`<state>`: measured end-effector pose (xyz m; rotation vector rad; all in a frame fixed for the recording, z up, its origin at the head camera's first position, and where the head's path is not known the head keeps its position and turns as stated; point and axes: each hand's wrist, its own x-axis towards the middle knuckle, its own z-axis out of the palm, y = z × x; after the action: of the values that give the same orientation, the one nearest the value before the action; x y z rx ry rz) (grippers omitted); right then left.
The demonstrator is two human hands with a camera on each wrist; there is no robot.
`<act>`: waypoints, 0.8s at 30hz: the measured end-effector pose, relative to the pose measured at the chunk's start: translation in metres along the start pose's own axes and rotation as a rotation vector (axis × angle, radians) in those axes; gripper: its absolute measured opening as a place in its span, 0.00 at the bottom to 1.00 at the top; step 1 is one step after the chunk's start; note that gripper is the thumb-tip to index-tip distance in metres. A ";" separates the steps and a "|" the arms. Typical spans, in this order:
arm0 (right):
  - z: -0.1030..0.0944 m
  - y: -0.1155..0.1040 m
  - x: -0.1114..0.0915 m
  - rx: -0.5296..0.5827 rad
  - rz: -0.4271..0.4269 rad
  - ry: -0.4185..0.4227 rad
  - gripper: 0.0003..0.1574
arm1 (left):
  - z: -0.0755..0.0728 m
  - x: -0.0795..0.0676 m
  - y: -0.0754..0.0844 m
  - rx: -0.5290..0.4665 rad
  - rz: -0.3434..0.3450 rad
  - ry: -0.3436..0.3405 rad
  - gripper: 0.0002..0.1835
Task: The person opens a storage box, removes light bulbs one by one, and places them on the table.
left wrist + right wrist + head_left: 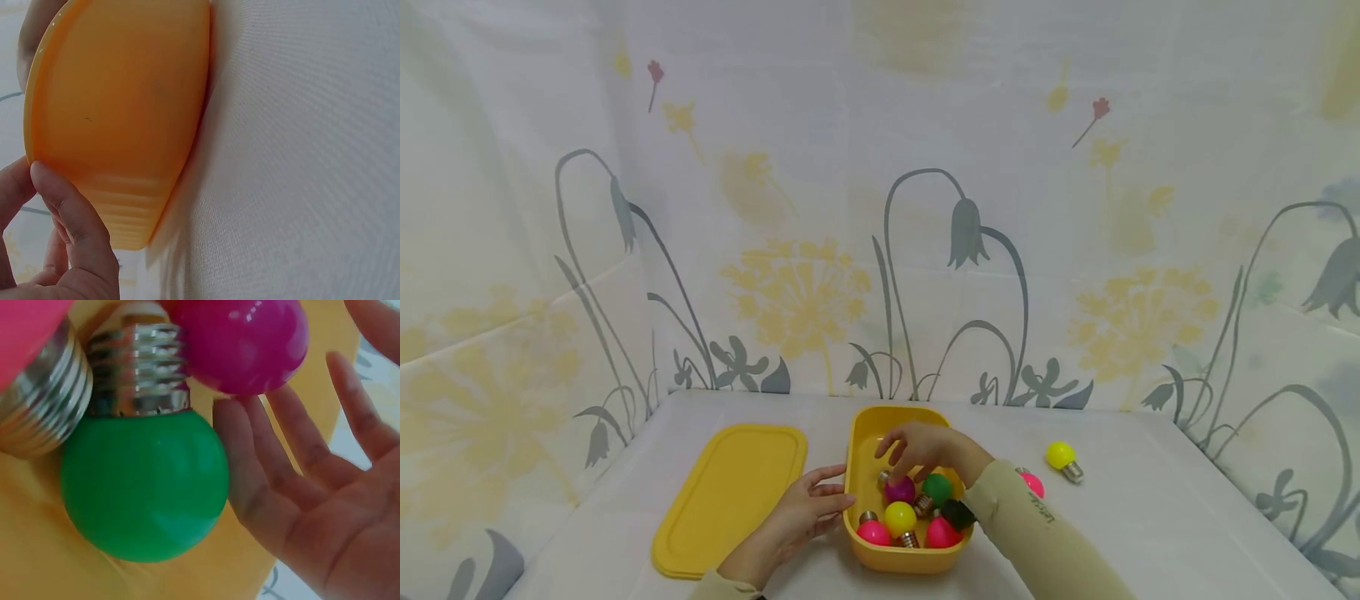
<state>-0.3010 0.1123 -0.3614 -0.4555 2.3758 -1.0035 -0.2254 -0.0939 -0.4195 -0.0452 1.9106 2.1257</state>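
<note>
A yellow plastic box (917, 562) holds several coloured toy light bulbs with silver screw bases. My left hand (805, 510) touches the box's left side at the rim, thumb and fingers fairly straight. Over the inside of the box is my right hand (921, 446), its fingers loosely bent. In the right wrist view, its fingertips are at the purple bulb (250, 344), beside the green bulb (147, 487), with nothing gripped. A yellow bulb (899, 518) and two pink bulbs, one at the left (873, 531), lie at the box's near end.
A flat yellow lid (730, 496) lies left of the box on the white cloth. To the right lie another yellow bulb (1061, 455) and a pink bulb (1033, 484), partly hidden by my right sleeve. A flower-printed curtain (820, 208) hangs behind.
</note>
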 end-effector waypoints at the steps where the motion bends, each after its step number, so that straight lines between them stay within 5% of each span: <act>1: 0.000 0.000 0.001 -0.008 0.010 -0.016 0.22 | 0.000 0.000 0.000 0.001 -0.001 -0.001 0.32; 11: 0.002 0.000 0.000 -0.077 0.074 -0.169 0.20 | 0.000 0.001 0.000 0.015 -0.003 -0.004 0.33; 24: 0.004 -0.002 -0.001 -0.088 0.016 -0.138 0.18 | -0.001 0.000 0.001 0.013 -0.008 -0.002 0.33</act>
<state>-0.2972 0.1089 -0.3619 -0.5202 2.3022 -0.8351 -0.2262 -0.0951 -0.4184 -0.0485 1.9197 2.1070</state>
